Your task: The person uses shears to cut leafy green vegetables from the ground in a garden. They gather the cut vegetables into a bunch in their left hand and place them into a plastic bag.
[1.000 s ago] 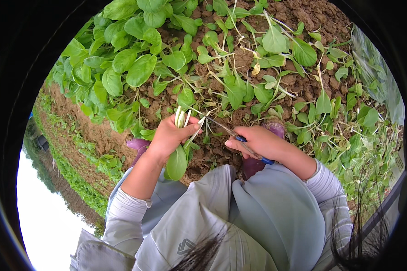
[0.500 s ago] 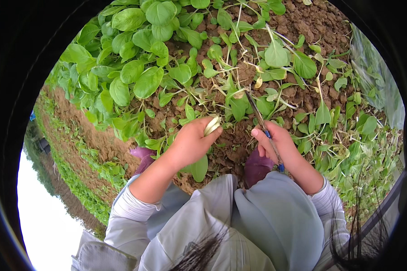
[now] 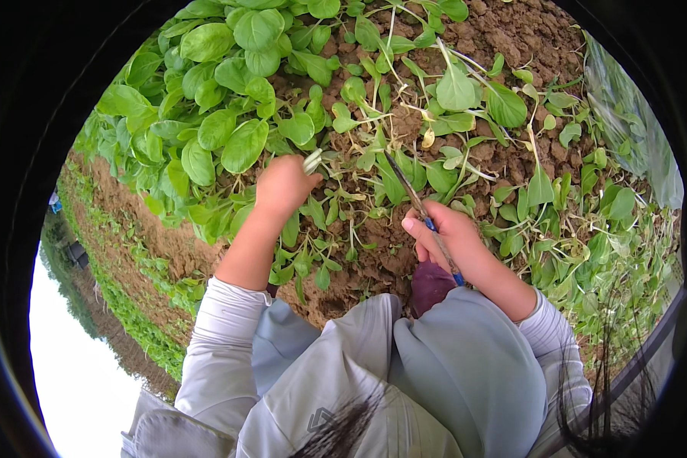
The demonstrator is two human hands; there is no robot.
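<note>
My left hand (image 3: 282, 185) is closed around a small leafy green, whose pale cut stems (image 3: 312, 159) stick out past my fingers. That hand is beside the standing leafy greens (image 3: 246, 145). My right hand (image 3: 456, 238) grips a narrow, dark knife (image 3: 407, 183) with blue bands on its handle. The blade points up and to the left, over the leaves and soil in front of me. Under the left forearm, several small green plants (image 3: 307, 263) grow low in the soil; the leaves of the held green are mostly hidden.
Cut leaves and pale stems lie on the brown soil (image 3: 527, 42) ahead. A heap of wilting leaves (image 3: 565, 267) spreads on the right, beside clear plastic sheeting (image 3: 640, 122). A purple boot (image 3: 433, 286) stands below my right hand. More crop rows (image 3: 130, 294) run along the left.
My left hand has moved forward and left, carrying the held green toward the standing plants. My right hand, still with the knife, has shifted slightly left.
</note>
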